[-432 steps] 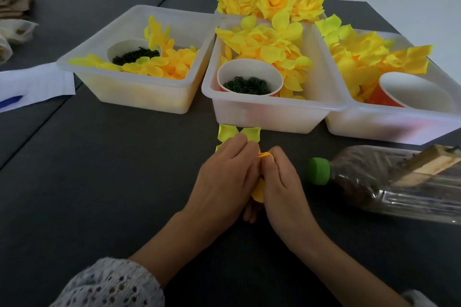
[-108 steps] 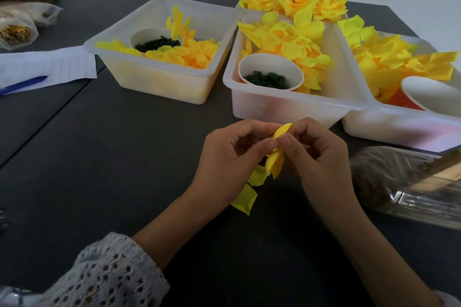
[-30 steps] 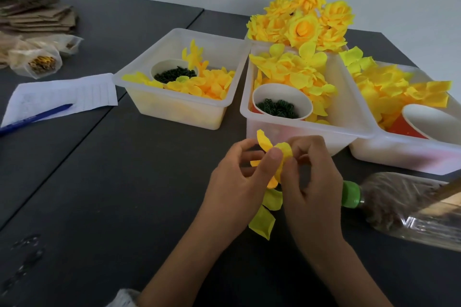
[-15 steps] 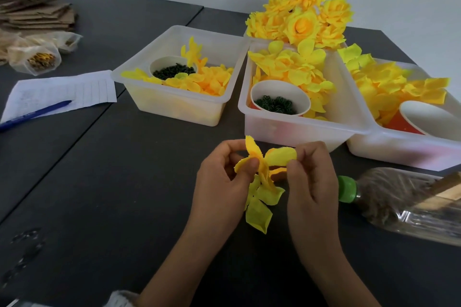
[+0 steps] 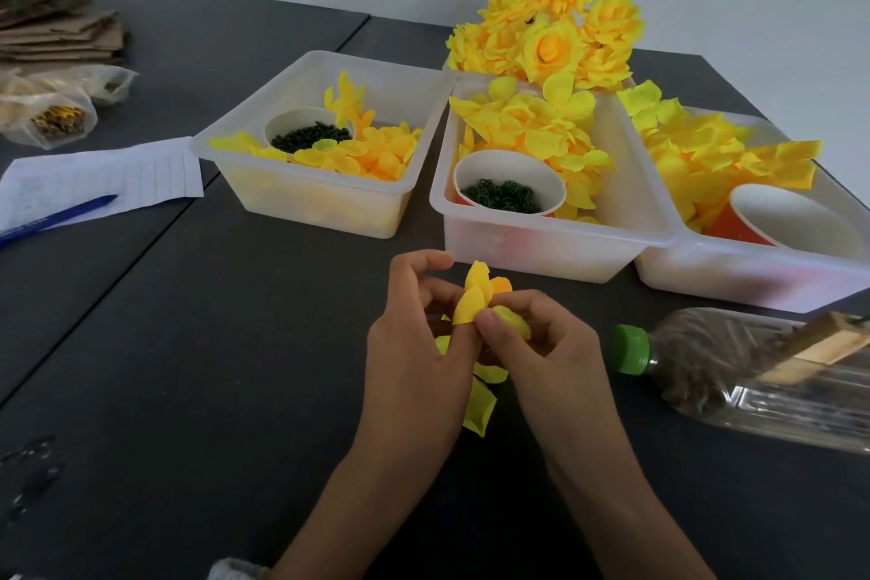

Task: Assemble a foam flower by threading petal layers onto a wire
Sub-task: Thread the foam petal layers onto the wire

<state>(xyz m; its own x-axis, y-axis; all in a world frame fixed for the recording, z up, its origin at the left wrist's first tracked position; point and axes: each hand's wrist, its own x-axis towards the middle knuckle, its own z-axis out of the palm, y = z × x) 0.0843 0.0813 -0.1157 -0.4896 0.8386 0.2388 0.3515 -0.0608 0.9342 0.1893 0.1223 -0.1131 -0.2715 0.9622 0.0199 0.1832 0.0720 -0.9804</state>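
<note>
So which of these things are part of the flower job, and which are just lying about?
In use:
left hand
right hand
foam flower
three petal tubs
cups of green rings
finished flowers

Lying about:
paper
pen
cardboard stack
bottle

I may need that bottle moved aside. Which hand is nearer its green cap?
Right. The right hand sits just left of the green cap; the left hand lies beyond it.
</note>
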